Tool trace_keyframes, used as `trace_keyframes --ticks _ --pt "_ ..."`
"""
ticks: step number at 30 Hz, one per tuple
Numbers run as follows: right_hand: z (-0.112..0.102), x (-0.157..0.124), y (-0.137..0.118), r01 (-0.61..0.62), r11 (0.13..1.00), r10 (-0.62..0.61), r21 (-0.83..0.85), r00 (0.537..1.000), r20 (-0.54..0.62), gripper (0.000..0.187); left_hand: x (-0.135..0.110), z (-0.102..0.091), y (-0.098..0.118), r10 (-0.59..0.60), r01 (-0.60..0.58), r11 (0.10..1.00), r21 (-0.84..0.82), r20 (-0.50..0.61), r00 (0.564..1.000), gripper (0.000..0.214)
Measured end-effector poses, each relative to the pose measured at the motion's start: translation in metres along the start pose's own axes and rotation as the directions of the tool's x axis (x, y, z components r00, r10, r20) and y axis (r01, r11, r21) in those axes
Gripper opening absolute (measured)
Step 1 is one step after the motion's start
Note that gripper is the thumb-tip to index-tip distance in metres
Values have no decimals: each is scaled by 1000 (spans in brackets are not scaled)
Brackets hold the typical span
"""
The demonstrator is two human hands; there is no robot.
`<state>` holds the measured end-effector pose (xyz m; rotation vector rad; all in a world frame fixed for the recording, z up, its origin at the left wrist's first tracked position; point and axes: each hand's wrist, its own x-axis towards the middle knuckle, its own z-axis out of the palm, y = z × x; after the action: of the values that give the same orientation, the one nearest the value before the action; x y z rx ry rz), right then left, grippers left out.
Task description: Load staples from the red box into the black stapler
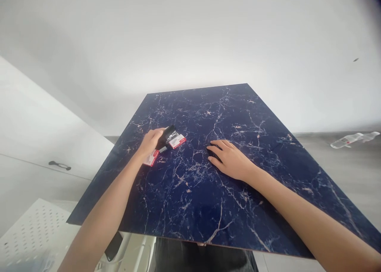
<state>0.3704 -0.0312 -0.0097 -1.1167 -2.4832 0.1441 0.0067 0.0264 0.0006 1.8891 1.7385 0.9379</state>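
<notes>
My left hand [151, 141] is closed around a black stapler [166, 136] with a shiny metal part, on the left half of the dark blue marbled table [202, 200]. A small red-and-white box [178, 141] lies against the stapler's right side. Another red-and-white box [152, 158] sits just below my left hand, partly covered by it. My right hand [228, 158] rests palm down on the tabletop, fingers spread and pointing left, with nothing in it.
A white wall [190, 42] stands behind the table. At the left is a white cabinet with a dark handle [59, 165], and below it a white perforated surface [32, 224]. A clear plastic bottle [348, 140] lies on the floor at right.
</notes>
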Motion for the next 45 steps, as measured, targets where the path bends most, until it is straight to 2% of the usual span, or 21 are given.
trace_keyframes --ticks 3,4,7,9,10,12,15,19,24,26,28,31,34,36,38,40,43,45 --pt "1 1 0 -6 1000 6 -3 1000 -5 42 -15 15 29 139 -136 990 -27 147 979 45" --pt "0 1 0 -8 1000 8 2 1000 -14 42 -20 19 38 199 -196 980 -34 212 957 44" --pt "-2 2 -1 -14 997 18 74 998 -57 36 -35 28 62 353 -357 932 -63 390 851 42" --pt "-6 3 -4 -31 986 44 161 996 -80 29 -43 29 71 387 -402 913 -67 452 804 46" --pt "-7 3 -6 -41 978 59 204 995 -82 26 -45 29 74 386 -409 911 -55 468 795 49" --pt "-10 3 -11 -41 963 62 268 995 -73 19 -49 27 74 353 -396 918 -8 471 808 53" --pt "-9 3 -22 55 948 -43 315 998 -45 12 -51 27 70 315 -373 926 51 437 842 56" --pt "-8 3 -28 164 941 -165 296 986 -22 19 -50 29 65 333 -392 918 60 419 845 56" --pt "-27 -1 -17 75 974 -104 214 986 129 13 -48 29 64 354 -413 908 73 397 847 54" --pt "-33 -3 -19 73 985 -93 159 988 125 16 -47 30 63 351 -406 912 60 396 848 55" --pt "-32 -2 -31 117 987 -125 110 990 67 18 -47 31 61 349 -395 918 41 390 852 56" --pt "-15 6 -64 194 981 -194 30 981 28 23 -47 31 59 362 -397 918 18 377 853 58" --pt "5 16 -94 133 988 -124 -82 986 108 25 -46 31 60 371 -403 915 4 379 848 56" --pt "11 21 -103 105 988 -85 -111 980 179 24 -46 32 61 380 -408 913 -4 371 847 54" --pt "10 21 -100 142 987 -122 -75 966 226 27 -46 32 62 395 -418 908 -13 354 848 53" --pt "4 18 -91 184 983 -183 13 960 211 28 -46 32 63 401 -421 907 -19 347 848 54" --pt "-12 10 -72 160 953 -180 258 982 55 20 -45 29 61 415 -439 898 -18 362 835 55" --pt "-22 6 -59 103 862 -77 497 994 -73 12 -43 24 58 443 -478 878 1 376 814 52"
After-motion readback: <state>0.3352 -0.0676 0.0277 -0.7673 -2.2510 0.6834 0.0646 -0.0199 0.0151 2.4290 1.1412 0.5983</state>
